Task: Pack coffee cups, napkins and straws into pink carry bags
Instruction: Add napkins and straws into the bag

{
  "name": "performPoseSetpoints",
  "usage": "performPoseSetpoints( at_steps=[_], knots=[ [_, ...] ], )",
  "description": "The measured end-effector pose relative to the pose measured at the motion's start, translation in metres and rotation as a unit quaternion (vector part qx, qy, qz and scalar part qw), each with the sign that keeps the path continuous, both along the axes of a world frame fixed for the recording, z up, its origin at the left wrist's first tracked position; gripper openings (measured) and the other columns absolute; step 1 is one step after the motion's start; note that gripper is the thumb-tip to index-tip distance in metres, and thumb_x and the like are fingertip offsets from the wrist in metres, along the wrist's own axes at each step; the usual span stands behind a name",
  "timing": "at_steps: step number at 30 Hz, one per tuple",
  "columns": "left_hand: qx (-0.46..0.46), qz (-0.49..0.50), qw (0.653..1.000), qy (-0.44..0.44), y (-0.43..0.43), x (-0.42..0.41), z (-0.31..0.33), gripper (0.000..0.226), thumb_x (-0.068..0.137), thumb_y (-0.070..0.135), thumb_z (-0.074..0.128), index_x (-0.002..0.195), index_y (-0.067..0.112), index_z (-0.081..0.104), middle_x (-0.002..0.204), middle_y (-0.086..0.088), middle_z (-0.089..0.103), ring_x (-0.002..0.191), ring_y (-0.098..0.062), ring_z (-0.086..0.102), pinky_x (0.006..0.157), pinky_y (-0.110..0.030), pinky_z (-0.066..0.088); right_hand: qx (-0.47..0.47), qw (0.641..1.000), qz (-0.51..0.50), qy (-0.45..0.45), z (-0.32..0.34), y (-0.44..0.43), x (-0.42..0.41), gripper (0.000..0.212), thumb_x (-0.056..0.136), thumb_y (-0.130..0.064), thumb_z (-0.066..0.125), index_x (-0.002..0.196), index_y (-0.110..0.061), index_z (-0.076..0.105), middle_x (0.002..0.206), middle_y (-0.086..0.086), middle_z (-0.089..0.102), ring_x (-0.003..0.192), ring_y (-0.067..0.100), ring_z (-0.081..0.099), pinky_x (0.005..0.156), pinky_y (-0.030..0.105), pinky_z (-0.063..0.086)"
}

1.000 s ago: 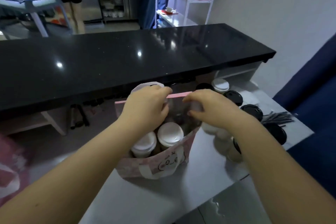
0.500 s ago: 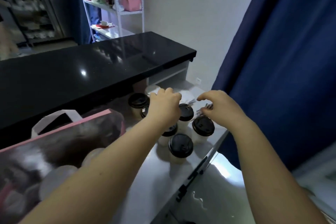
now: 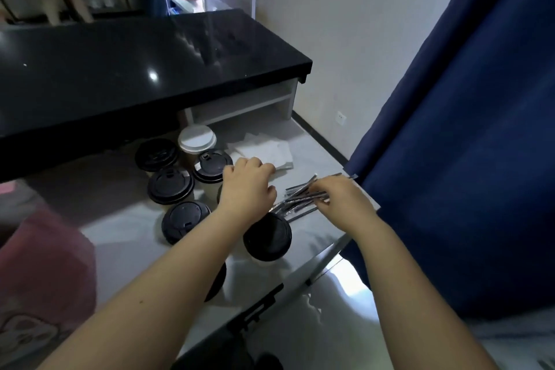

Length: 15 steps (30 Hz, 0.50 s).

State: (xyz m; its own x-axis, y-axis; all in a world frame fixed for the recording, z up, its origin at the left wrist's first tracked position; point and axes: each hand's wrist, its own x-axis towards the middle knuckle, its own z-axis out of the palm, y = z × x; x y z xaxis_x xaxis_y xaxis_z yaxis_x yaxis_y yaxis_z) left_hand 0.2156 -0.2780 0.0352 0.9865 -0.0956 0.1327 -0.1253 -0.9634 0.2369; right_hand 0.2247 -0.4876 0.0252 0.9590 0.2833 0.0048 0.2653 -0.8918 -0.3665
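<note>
Grey worktop (image 3: pixel 120 219): six lidded coffee cups (image 3: pixel 170 186) clustered mid-surface, five black-lidded, one white-lidded at the back; white napkins (image 3: pixel 264 152) just beyond them, wrapped straws (image 3: pixel 300 198) in a loose pile near the right edge by the blue curtain (image 3: pixel 465 129). Left hand (image 3: pixel 247 183) knuckles-up at the near edge of the napkins, fingers curled, grip hidden, cannot tell if it holds any; right hand (image 3: pixel 339 195) fingers bent down onto the straws, pinching at the pile. Pink carry bag (image 3: pixel 45 264) blurred at far left, well apart from both hands.
</note>
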Motion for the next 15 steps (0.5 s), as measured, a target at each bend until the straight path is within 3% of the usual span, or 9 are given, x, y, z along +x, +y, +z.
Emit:
performPoseSetpoints(
  at_steps=[7, 12, 15],
  knots=[
    [0.027, 0.006, 0.999, 0.040, -0.011, 0.030, -0.018, 0.039, 0.088, 0.032, 0.054, 0.126, 0.028, 0.057, 0.121, 0.001, 0.057, 0.118, -0.026, 0.044, 0.096, -0.042, 0.032, -0.046, 0.998, 0.004, 0.045, -0.062, -0.016, 0.039, 0.032, 0.088, -0.011, 0.056, 0.112, -0.029, 0.069, 0.112, -0.002, 0.064, 0.111, 0.024, 0.049, 0.089, 0.036, 0.045],
    [0.038, -0.014, 0.996, 0.073, -0.021, 0.050, -0.029, 0.041, 0.088, 0.031, 0.056, 0.129, 0.029, 0.054, 0.125, 0.002, 0.056, 0.120, -0.026, 0.043, 0.099, -0.043, 0.031, -0.067, 0.997, -0.015, 0.035, -0.094, -0.011, 0.053, 0.044, 0.090, -0.016, 0.056, 0.131, -0.031, 0.056, 0.127, 0.001, 0.050, 0.117, 0.028, 0.036, 0.099, 0.040, 0.031],
    [0.033, -0.024, 0.996, 0.080, -0.026, 0.059, -0.036, 0.043, 0.087, 0.029, 0.056, 0.130, 0.028, 0.054, 0.127, 0.002, 0.057, 0.121, -0.026, 0.043, 0.098, -0.043, 0.030, -0.069, 0.997, -0.014, 0.038, -0.104, -0.010, 0.063, 0.042, 0.091, -0.023, 0.059, 0.131, -0.035, 0.055, 0.130, 0.000, 0.047, 0.118, 0.028, 0.031, 0.100, 0.040, 0.025]
  ],
)
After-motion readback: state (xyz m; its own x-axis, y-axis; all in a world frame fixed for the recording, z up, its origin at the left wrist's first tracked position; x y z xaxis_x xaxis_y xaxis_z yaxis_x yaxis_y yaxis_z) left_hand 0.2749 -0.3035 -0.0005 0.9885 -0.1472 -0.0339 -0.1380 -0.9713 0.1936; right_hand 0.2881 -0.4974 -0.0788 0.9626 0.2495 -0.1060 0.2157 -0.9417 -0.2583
